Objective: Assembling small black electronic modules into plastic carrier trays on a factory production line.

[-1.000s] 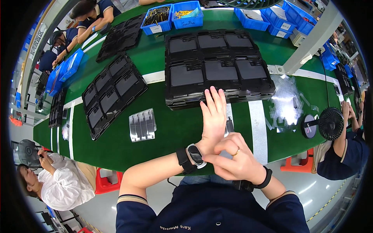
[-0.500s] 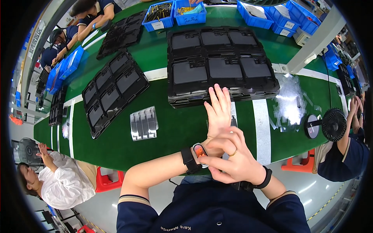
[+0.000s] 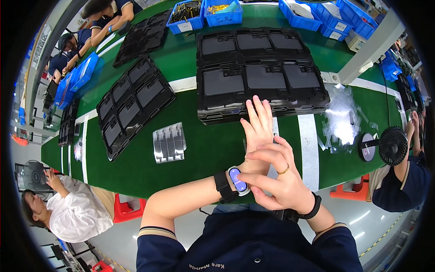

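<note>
Green table (image 3: 199, 149): right hand (image 3: 276, 181) touches wristband (image 3: 237, 180) near edge.

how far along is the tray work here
Looks done: the black tray stack has all six top pockets filled. In hand: no parts; the right hand touches the watch on the left hand. Left: cannot tell; the silver tray lies apart.

Green table (image 3: 199, 149) — black trays (image 3: 260, 75), blue bins (image 3: 222, 11), a small fan (image 3: 392, 145), plastic film (image 3: 342, 120).
</note>
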Demonstrator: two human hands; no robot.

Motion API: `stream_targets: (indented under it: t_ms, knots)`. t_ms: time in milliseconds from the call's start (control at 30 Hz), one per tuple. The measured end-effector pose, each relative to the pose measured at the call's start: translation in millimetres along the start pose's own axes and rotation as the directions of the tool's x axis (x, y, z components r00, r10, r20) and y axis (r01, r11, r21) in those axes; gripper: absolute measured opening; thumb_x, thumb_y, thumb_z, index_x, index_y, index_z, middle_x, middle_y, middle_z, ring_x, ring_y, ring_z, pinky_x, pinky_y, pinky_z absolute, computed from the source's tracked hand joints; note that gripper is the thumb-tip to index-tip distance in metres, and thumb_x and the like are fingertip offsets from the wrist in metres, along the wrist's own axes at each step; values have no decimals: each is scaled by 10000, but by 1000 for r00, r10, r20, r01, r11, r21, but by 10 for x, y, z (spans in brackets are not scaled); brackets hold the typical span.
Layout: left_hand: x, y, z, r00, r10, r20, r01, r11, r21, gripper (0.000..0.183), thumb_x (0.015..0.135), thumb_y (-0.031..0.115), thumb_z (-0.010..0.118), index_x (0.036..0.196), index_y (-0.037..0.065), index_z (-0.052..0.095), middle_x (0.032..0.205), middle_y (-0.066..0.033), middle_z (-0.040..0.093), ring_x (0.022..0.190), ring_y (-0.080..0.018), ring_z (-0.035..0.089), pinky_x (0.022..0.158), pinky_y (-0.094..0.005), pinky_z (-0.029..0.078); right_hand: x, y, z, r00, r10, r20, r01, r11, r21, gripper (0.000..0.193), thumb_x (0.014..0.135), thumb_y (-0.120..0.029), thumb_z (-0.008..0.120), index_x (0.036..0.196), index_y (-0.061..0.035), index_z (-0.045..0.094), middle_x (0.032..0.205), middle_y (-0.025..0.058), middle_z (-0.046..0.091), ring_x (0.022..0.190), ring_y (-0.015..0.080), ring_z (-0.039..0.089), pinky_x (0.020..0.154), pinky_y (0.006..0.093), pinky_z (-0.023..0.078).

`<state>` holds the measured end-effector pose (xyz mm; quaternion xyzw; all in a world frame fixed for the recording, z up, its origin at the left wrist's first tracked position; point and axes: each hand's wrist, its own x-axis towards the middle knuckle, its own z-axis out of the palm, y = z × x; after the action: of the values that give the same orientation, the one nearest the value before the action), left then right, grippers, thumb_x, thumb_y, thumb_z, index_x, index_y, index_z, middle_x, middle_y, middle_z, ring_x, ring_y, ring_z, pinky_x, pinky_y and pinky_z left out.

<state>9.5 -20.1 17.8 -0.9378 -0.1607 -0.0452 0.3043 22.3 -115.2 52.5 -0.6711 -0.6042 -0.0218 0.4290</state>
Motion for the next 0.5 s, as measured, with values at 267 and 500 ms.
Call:
stream_targets:
  t_ms: [267,500]
  knots:
    - [-7,-6,-22,1000,24,17,-24,1000,-2,583,840,163,438,1363,-55,297,1386,-268,317,1256,-361,381,864,-337,443,-45,2,-17,998,-51,-48,52,998,36,317,578,-125,652,883,-190,702,1030,43,541,1005,276,507,972,533,313]
    - [17,111,155,1000,-28,-9,29,992,122,540,886,207,393,1384,15,306,1409,-242,305,1281,-375,351,882,-348,433,-144,-13,9,999,-11,-36,10,1000,-11,314,577,-97,638,882,-158,676,904,28,571,962,262,519,956,516,338]
